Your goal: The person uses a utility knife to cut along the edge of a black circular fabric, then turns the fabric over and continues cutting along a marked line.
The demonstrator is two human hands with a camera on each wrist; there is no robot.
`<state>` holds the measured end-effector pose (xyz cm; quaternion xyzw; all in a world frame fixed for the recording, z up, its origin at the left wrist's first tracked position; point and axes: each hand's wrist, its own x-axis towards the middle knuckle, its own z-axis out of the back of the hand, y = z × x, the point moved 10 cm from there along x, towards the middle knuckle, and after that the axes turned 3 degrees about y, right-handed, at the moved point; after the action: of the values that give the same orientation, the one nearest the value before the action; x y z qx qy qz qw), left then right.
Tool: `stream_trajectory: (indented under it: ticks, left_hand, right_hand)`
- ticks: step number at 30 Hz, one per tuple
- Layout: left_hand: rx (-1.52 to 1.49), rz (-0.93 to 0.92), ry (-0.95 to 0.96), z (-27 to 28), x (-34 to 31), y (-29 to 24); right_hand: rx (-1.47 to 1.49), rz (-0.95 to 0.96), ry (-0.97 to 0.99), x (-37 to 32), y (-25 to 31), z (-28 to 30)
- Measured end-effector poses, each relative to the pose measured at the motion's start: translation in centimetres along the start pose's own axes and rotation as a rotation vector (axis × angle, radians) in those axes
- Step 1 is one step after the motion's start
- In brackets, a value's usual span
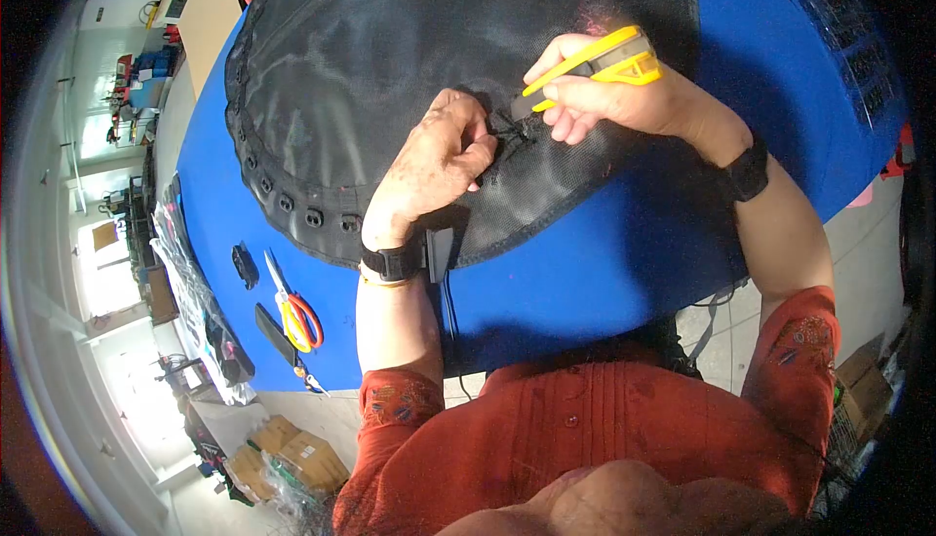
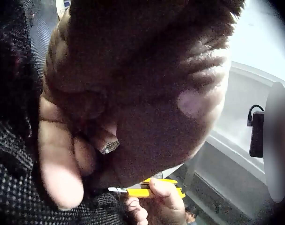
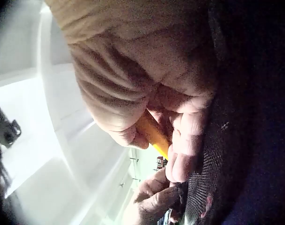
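- At the far left of the blue counter (image 1: 556, 292) lie a small black item (image 1: 244, 266), then red-and-yellow scissors (image 1: 285, 298) and, beside them, a slim dark tool (image 1: 276, 336) (I can't name that one).
- Next comes the black mesh piece (image 1: 390, 49), spread over the counter in front of you, with dark fittings (image 1: 313, 217) along its left edge.
- Your left hand (image 1: 434, 161) rests on the mesh with its fingers curled, apparently pinching the black strands (image 1: 511, 132) at the mesh's near side.
- Just right of that, the yellow snips (image 1: 629, 66) point leftward at the strands; whether the blades touch them, you can't tell from here.
- Your right hand (image 1: 614, 102) grips the snips between thumb and fingers.
- Watch the tips: with your left fingers so near, a slip could nick skin, and dark strands on dark mesh could lead you to cut the mesh instead. A loose pinch might also let the strands slide away.
- Count two hands, one mesh piece, one snips, one scissors, one slim tool, one small item and at least five fittings; the strands are too tangled to number.
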<state>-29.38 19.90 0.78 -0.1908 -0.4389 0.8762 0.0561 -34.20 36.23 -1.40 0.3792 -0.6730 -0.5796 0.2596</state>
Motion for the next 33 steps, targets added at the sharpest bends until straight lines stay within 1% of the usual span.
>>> stream_trajectory:
  ticks: [5, 8, 10, 13, 20, 23, 25, 29, 33]
  left_hand:
    - [0.028, -0.026, 0.002, 0.0, 0.2, -0.3]
    - [0.036, -0.022, 0.014, -0.1, 0.2, -0.2]
    - [0.048, -0.005, 0.044, -0.2, 0.0, 0.2]
    - [0.038, -0.045, -0.004, -0.1, -0.1, -0.5]
    - [0.041, -0.024, 0.008, 0.0, 0.0, -0.4]
    - [0.025, -0.026, 0.009, 0.0, -0.1, -0.4]
    - [0.021, 0.005, 0.007, 0.1, -0.1, -0.2]
    - [0.020, -0.010, 0.004, 0.1, -0.1, -0.3]
    - [0.050, -0.005, 0.039, 0.0, 0.0, 0.1]
  right_hand:
    - [-0.028, 0.012, -0.018, -0.3, 0.6, -0.6]
    - [-0.055, 0.072, 0.004, -0.4, 0.6, -0.7]
    - [-0.066, 0.057, 0.008, -0.5, 0.6, -0.8]
    - [-0.060, 0.046, 0.019, -0.5, 0.6, -0.8]
    - [-0.058, 0.021, 0.033, -0.7, 0.9, -0.5]
    - [-0.105, 0.040, 0.124, -0.8, 1.5, -0.8]
    - [-0.080, -0.026, 0.114, -1.0, 0.8, -1.3]
    - [-0.080, -0.107, 0.092, -1.2, 0.9, -1.1]
    - [-0.081, -0.031, 0.029, -0.8, 1.4, -0.5]
